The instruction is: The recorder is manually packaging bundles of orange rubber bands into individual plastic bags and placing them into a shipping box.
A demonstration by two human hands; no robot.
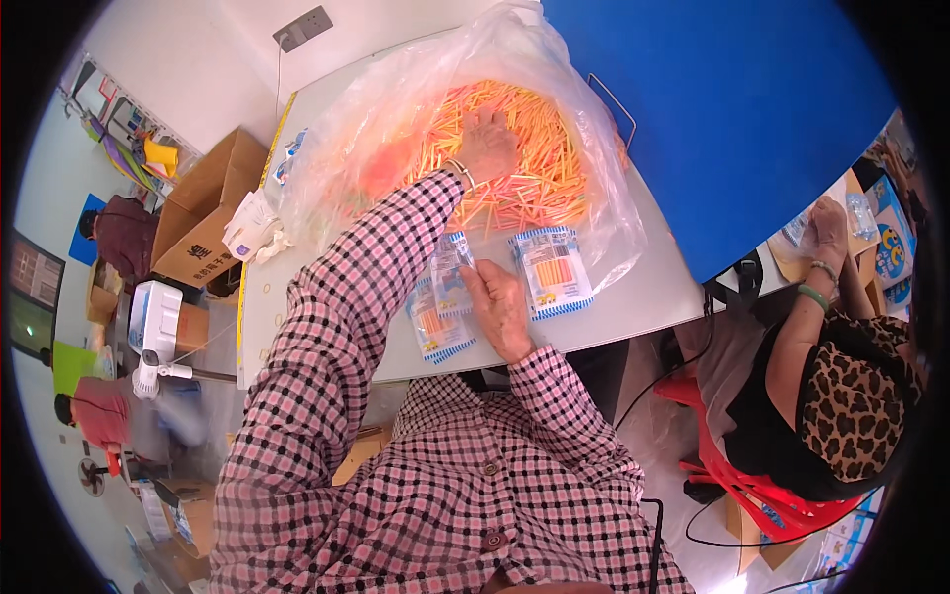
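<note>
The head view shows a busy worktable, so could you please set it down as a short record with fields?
Left hand: back up, on the sticks; its grip cannot be told
Right hand: holding a blue-edged packet, thumb on top
Sticks: orange, yellow and pink, heaped
Bag: clear plastic, open around the sticks
Other packets: one partly under the held one, one right of the right hand
Table: pale top
Left of table: open cardboard box
Right of table: seated co-worker, leopard-print clothing

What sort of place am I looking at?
Probably a packing workshop: a large clear plastic bag of thin orange-yellow sticks, small blue-and-white packets, and an open brown cardboard box.
</note>
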